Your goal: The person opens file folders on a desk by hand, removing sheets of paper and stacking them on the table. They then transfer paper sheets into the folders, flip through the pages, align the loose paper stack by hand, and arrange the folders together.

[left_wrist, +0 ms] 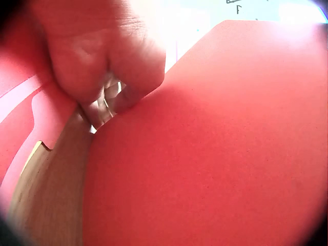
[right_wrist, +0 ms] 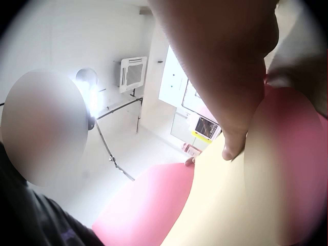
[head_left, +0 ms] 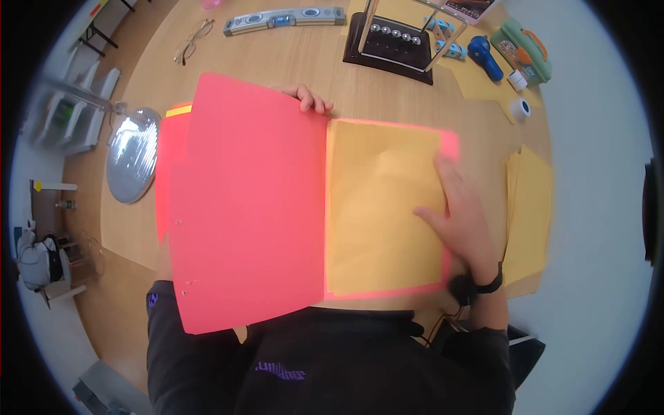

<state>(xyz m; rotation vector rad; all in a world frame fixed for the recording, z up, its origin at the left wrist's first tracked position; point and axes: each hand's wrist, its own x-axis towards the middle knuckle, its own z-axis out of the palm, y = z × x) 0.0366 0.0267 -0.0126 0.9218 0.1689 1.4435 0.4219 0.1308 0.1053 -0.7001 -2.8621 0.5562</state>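
A pink folder [head_left: 256, 207] lies spread in front of me, its left cover lifted off the table. On its right side rests a yellow-tan paper sheet or envelope [head_left: 380, 207], with pink showing along its edges. My right hand [head_left: 463, 207] lies over the right part of the yellow paper, thumb spread and fingers extended. Behind the cover is my left hand [head_left: 311, 99]; just its fingers show past the top edge, near the fold. Its bent fingers [left_wrist: 138, 66] sit against the cover's underside in the left wrist view, and I cannot tell whether they grip it.
Red folders [head_left: 166, 180] lie under the cover's left side, beside a round silver disc [head_left: 131, 155]. Yellow paper pieces [head_left: 529, 207] lie at the right. Along the back are glasses [head_left: 190, 45], a spirit level [head_left: 283, 21], a Newton's cradle [head_left: 391, 52], a blue toy drill [head_left: 485, 59] and a green toolbox [head_left: 519, 50].
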